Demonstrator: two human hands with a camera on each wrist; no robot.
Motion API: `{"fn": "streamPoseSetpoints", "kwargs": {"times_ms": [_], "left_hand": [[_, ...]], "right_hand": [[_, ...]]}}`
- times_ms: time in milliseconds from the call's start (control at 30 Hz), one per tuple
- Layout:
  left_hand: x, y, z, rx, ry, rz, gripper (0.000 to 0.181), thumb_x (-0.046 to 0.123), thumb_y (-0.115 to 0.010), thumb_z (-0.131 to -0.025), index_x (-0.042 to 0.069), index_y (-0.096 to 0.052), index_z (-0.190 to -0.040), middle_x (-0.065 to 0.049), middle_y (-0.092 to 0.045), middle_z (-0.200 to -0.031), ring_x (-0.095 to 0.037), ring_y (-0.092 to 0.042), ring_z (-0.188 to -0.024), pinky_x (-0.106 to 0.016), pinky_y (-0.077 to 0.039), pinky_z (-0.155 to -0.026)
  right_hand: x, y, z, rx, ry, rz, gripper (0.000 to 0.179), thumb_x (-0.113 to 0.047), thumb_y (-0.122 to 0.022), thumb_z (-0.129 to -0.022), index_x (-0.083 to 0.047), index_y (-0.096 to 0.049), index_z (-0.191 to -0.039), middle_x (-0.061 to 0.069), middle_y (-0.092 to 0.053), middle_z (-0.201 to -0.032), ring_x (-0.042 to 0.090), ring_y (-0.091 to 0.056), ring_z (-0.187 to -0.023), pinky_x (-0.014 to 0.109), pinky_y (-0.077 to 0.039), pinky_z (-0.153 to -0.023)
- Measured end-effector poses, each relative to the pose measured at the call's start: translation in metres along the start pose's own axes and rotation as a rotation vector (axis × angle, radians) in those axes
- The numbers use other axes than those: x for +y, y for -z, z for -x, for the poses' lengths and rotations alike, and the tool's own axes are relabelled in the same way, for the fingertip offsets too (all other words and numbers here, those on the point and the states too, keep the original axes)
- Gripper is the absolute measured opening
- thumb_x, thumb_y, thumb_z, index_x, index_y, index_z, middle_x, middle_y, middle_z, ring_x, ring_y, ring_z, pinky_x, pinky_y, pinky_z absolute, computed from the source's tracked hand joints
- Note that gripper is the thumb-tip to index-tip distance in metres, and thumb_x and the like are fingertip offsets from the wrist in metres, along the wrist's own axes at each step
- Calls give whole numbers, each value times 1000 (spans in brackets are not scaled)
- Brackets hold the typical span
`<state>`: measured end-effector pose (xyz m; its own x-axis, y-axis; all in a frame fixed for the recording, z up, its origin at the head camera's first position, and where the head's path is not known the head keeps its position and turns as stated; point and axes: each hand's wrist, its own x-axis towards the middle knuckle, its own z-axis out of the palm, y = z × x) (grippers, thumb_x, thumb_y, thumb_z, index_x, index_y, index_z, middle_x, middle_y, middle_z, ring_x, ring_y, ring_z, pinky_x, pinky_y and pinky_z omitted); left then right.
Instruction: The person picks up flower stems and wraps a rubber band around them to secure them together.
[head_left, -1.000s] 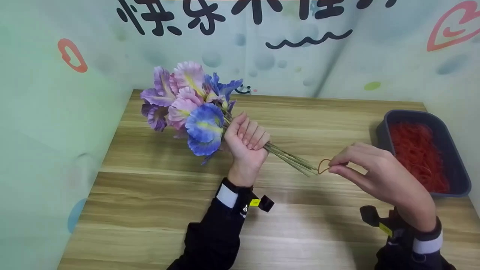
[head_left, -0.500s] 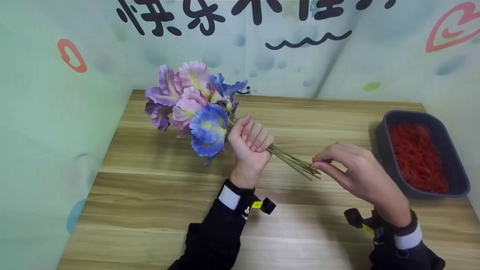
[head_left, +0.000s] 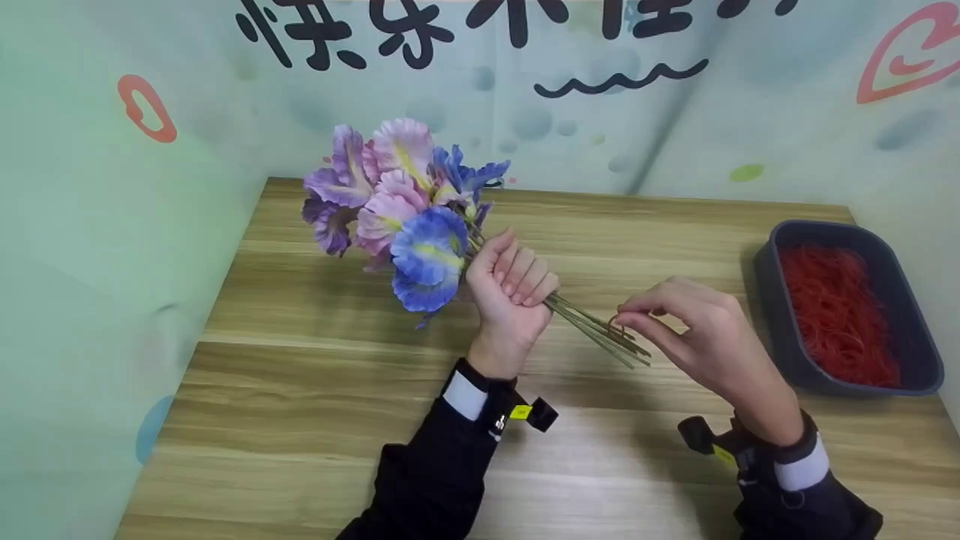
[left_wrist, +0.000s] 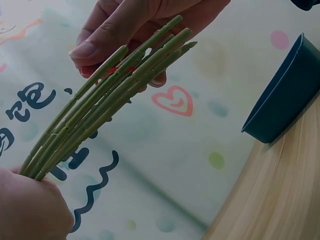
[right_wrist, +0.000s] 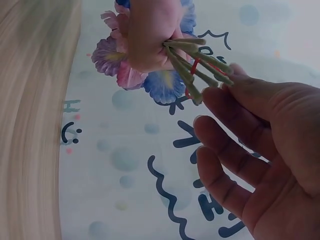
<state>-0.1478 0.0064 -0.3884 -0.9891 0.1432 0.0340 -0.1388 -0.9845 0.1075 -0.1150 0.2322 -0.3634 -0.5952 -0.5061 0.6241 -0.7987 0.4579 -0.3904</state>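
Note:
A bunch of artificial irises [head_left: 427, 255], purple, pink and blue, is gripped round its green stems by my left hand [head_left: 514, 300]. The blooms point to the back left, and the bare stem ends [head_left: 600, 332] stick out to the right, fanned slightly apart. Thumb and forefinger of my right hand [head_left: 697, 330] pinch a thin red rubber band [head_left: 611, 324] at these ends. In the right wrist view the rubber band [right_wrist: 195, 65] crosses several stems [right_wrist: 182, 65] near their tips. From the left wrist, part of the band [left_wrist: 125, 69] is hidden behind the stems [left_wrist: 112, 92].
A dark blue-grey plastic tub [head_left: 772, 277] holding a heap of red rubber bands [head_left: 840, 315] stands at the right of the wooden table [head_left: 300, 420]. Behind the table rises a pale printed backdrop [head_left: 525, 150], with more of it along the left side.
My right hand has moved left, bringing the rubber band from just beyond the stem tips onto the stem ends. My left hand has shifted slightly right with the irises.

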Motion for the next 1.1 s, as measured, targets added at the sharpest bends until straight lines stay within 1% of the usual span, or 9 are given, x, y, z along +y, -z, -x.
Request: {"fn": "streamPoseSetpoints", "kwargs": {"times_ms": [133, 300, 400, 567, 700, 800, 967, 1033, 1100], "left_hand": [[0, 0, 1, -9, 4, -6, 68, 23, -26, -116, 25, -42, -50, 12, -38, -39, -5, -7, -45, -17, -2, -49], [0, 0, 1, -24, 12, -4, 69, 24, -24, -117, 24, -41, -50, 12, -37, -40, -5, -6, -46, -17, -1, -49], [0, 1, 1, -30, 17, 6, 69, 23, -23, -117, 24, -40, -50, 12, -37, -40, -5, -6, -46, -17, -1, -48], [2, 0, 1, -31, 26, 27, 69, 23, -23, -116, 23, -40, -50, 11, -37, -39, -5, -6, -45, -16, -4, -46], [3, -1, 1, -25, 26, 48, 69, 23, -23, -117, 23, -40, -50, 11, -39, -39, -5, -5, -46, -16, -7, -44], [4, -1, 1, -22, 24, 50, 69, 23, -23, -117, 23, -39, -50, 11, -39, -39, -5, -5, -46, -16, -7, -44], [4, -2, 2, -29, 30, 50, 66, 23, -24, -116, 22, -35, -52, 11, -37, -39, -5, -6, -45, -16, -4, -46], [4, -2, 2, -31, 31, 52, 65, 23, -24, -116, 22, -34, -52, 11, -37, -40, -5, -6, -45, -16, -3, -46], [4, -2, 2, -32, 33, 53, 64, 23, -25, -116, 22, -34, -52, 11, -37, -40, -5, -6, -45, -16, -3, -47]], "right_hand": [[2, -1, 1, 0, -23, 6, 37, -43, -71, -109, -10, -84, -99, 3, -85, -91, 10, -74, -80, 7, -51, -77], [5, -3, 2, -13, -51, 7, 8, -17, -86, -100, -9, -86, -104, 5, -87, -96, 3, -76, -86, 6, -53, -78], [9, -2, 2, -26, -42, 2, 16, -3, -90, -93, -9, -87, -107, 6, -88, -99, 3, -79, -92, 4, -54, -83], [17, -2, 1, -78, 58, -37, 27, 7, -87, -92, -6, -86, -115, 9, -88, -106, 20, -85, -97, 3, -55, -100], [21, -2, 0, -141, 157, -68, 17, -12, -76, -109, -4, -85, -121, 12, -88, -112, 30, -85, -98, 6, -54, -108], [23, -3, 1, -180, 192, -80, 33, -28, -62, -117, -5, -84, -124, 12, -87, -115, 32, -84, -100, 6, -53, -110], [25, -5, 2, -196, 233, -76, 21, -7, -75, -107, -7, -84, -126, 10, -87, -115, 28, -84, -96, 18, -64, -95], [25, -6, 2, -189, 235, -71, 20, -8, -75, -108, -8, -85, -126, 10, -87, -113, 26, -84, -93, 23, -66, -88], [25, -6, 3, -183, 224, -67, 24, -21, -67, -115, -8, -85, -124, 9, -87, -112, 26, -84, -92, 26, -66, -84]]}}
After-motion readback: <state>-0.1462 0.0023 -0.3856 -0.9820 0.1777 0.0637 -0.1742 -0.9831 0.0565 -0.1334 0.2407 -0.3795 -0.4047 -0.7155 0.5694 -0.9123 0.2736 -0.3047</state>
